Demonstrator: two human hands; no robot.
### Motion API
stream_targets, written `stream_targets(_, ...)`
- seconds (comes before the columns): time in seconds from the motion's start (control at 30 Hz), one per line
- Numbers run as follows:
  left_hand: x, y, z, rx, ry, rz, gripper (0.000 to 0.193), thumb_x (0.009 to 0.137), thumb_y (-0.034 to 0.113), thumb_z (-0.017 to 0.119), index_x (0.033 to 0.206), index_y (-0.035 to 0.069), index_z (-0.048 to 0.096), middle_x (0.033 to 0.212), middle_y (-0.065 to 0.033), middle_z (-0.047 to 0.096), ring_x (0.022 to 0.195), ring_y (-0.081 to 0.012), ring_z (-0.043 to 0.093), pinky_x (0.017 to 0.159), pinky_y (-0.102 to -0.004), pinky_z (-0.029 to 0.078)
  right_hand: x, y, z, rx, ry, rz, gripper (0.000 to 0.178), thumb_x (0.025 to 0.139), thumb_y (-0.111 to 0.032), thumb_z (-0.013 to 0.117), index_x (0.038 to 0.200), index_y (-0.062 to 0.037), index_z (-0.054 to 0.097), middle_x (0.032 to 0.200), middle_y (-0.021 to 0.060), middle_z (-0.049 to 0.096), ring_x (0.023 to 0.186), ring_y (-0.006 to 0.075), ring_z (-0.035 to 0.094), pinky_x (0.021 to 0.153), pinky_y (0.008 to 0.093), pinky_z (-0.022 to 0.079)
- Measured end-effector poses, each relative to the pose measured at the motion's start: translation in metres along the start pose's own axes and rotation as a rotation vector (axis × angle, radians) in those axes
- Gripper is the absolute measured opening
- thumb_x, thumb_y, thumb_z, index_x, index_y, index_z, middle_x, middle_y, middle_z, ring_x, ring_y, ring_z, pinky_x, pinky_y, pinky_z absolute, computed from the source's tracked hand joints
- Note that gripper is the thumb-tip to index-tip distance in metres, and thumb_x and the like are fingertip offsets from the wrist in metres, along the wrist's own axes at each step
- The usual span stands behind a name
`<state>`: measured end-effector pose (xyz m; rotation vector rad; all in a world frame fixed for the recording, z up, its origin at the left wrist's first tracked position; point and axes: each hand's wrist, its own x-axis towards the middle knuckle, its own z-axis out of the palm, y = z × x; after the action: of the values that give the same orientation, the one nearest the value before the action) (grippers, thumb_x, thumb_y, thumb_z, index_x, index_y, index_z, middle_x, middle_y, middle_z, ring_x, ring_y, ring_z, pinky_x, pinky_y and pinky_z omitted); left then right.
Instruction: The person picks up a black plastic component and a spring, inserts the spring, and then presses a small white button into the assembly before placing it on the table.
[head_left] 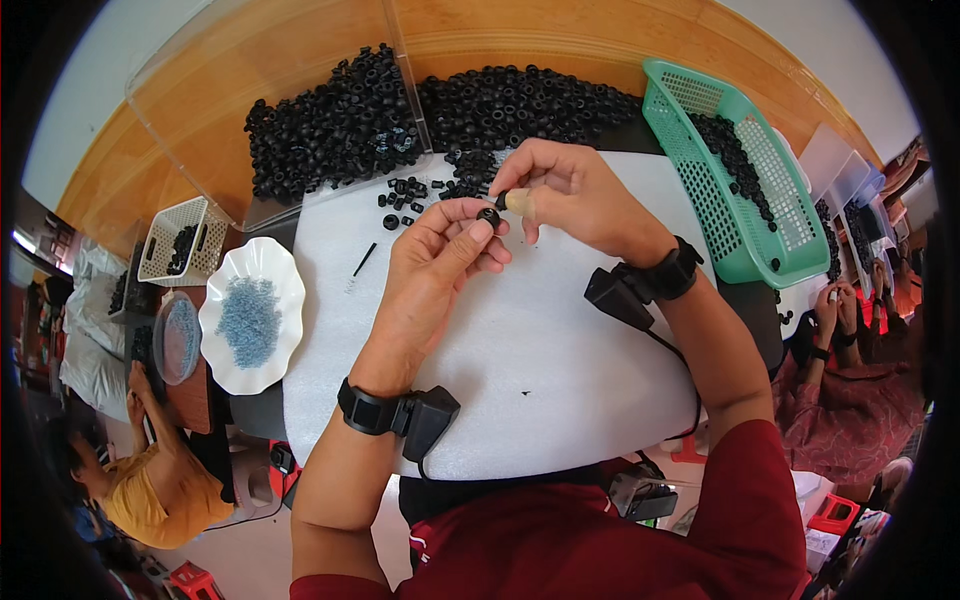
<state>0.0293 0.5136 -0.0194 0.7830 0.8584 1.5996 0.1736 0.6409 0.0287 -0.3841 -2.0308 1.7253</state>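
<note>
Fingertips (481,231) partly hide black pieces (488,216) in left hand (428,268) and right hand (580,198).

On my left I see a person in a yellow top (165,495) and white sacks (95,325); on my right, a person in a patterned red shirt (850,415) near a red stool (835,514).

Wearer's hands (445,245) (585,195): two. Green basket (728,225): one. Scalloped white dish (250,378): one. Thin black stick (365,259): one. Black parts (335,130): beyond counting.
</note>
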Motion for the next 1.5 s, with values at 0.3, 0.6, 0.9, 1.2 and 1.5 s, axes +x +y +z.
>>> stream_targets(0.3,0.0,-0.002,0.001,0.179,0.053,0.064,0.019,0.092,0.009,0.058,0.11,0.001,0.056,0.097,-0.0088,0.064,0.079,-0.0132,0.061,0.073,-0.0261,0.05,0.0,0.004,0.005,-0.113,-0.013,0.083,0.012,0.086,-0.005,0.056,0.095,0.0013,0.06,0.085,0.0037,0.061,0.066,0.0077,0.056,0.059,0.0219,0.047)
stream_targets(0.6,0.0,-0.003,0.001,0.229,0.084,0.085,0.02,0.092,0.01,0.06,0.109,0.0,0.057,0.095,-0.0077,0.064,0.078,-0.0123,0.061,0.072,-0.025,0.05,0.002,0.005,0.007,-0.072,-0.001,0.03,0.014,0.085,-0.003,0.057,0.099,0.0002,0.056,0.081,0.0022,0.057,0.065,0.008,0.055,0.058,0.022,0.048)
stream_targets(0.9,-0.001,-0.002,0.002,0.212,0.077,0.063,0.019,0.092,0.01,0.058,0.109,0.0,0.056,0.096,-0.0084,0.064,0.079,-0.0133,0.061,0.073,-0.0257,0.05,-0.001,0.001,0.006,-0.111,-0.005,0.11,0.011,0.085,-0.003,0.057,0.095,0.0006,0.057,0.078,0.0021,0.058,0.064,0.0078,0.056,0.057,0.0212,0.047)
stream_targets(1.2,0.001,-0.005,0.001,0.309,0.08,0.109,0.019,0.092,0.009,0.059,0.108,-0.001,0.057,0.093,-0.0064,0.064,0.077,-0.0116,0.062,0.071,-0.0241,0.05,-0.004,0.01,0.009,-0.318,0.035,-0.112,0.009,0.084,0.0,0.056,0.093,0.0013,0.056,0.077,0.0022,0.059,0.065,0.0063,0.056,0.056,0.0208,0.045)
stream_targets(1.5,-0.001,-0.003,0.002,0.301,0.079,0.082,0.021,0.092,0.01,0.059,0.11,0.0,0.057,0.095,-0.0078,0.064,0.08,-0.0131,0.061,0.074,-0.026,0.05,-0.002,-0.005,-0.002,-0.028,-0.059,0.197,0.014,0.085,-0.01,0.065,0.093,0.001,0.06,0.08,0.0034,0.062,0.063,0.0089,0.059,0.058,0.0223,0.049)
